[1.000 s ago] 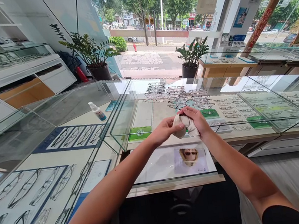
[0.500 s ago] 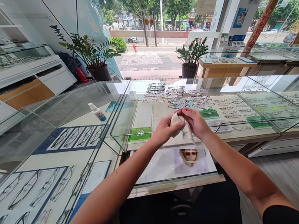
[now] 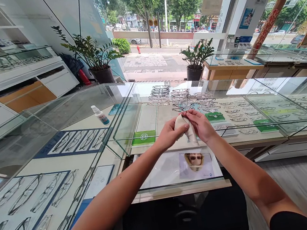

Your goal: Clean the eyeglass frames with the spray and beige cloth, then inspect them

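Note:
My two hands meet above a glass display counter (image 3: pixel 175 142). My left hand (image 3: pixel 169 132) pinches a cream cleaning cloth (image 3: pixel 185 127) folded around something small; thin eyeglass frames showed inside it a second ago, now they are almost fully hidden. My right hand (image 3: pixel 202 125) grips the other side of the cloth bundle, fingers curled on it. The cloth's loose end hangs down between the hands.
Rows of eyeglasses (image 3: pixel 179 97) lie under the glass ahead and in the case at left (image 3: pixel 38 193). A small spray bottle (image 3: pixel 100 114) stands on the left counter. A face poster (image 3: pixel 195 161) lies below the hands. Potted plants (image 3: pixel 99 57) stand by the window.
The hands have drawn closer together and slightly up. The cloth has been re-wrapped, so the frame seen a second ago is now covered.

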Demonstrator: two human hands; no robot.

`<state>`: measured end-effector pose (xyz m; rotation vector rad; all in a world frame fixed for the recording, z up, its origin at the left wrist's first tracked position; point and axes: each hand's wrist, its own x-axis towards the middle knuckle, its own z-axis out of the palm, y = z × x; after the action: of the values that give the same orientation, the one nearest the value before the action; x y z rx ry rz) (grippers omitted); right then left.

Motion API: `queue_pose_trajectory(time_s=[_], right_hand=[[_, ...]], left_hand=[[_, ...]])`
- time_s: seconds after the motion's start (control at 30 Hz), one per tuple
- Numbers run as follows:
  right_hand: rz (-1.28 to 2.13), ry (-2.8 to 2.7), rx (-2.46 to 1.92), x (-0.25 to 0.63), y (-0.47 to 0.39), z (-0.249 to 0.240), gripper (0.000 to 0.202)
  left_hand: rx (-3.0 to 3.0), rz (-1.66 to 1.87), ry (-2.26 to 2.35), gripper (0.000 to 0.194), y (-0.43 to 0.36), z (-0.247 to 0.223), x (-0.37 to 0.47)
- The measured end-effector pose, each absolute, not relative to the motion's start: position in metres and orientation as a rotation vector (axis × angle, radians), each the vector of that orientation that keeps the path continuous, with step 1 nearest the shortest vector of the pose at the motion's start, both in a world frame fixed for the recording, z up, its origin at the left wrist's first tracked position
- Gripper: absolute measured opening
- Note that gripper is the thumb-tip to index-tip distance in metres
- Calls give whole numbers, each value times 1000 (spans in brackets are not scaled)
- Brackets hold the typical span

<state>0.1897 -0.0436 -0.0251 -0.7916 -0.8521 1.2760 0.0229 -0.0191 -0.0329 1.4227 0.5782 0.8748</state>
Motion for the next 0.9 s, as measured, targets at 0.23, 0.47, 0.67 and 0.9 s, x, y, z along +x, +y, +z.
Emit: queue_pose_trajectory(time_s=[0.23,0.47,0.67,0.9], right_hand=[[1283,-855,-791,189,-44,-24,45],[1282,-881,-795,190,-44,-24,43],[1293,-867,-780,189,-46,-23,43],[1238,-897,-800,189,-47,-19,39]], left_hand=[[1428,881,580,56,-18,-34,22],[1366,872,581,51,-20,-28,22],[1337,879,495,39,-20,-25,22],[1386,902,497,53,-19,-25,23]])
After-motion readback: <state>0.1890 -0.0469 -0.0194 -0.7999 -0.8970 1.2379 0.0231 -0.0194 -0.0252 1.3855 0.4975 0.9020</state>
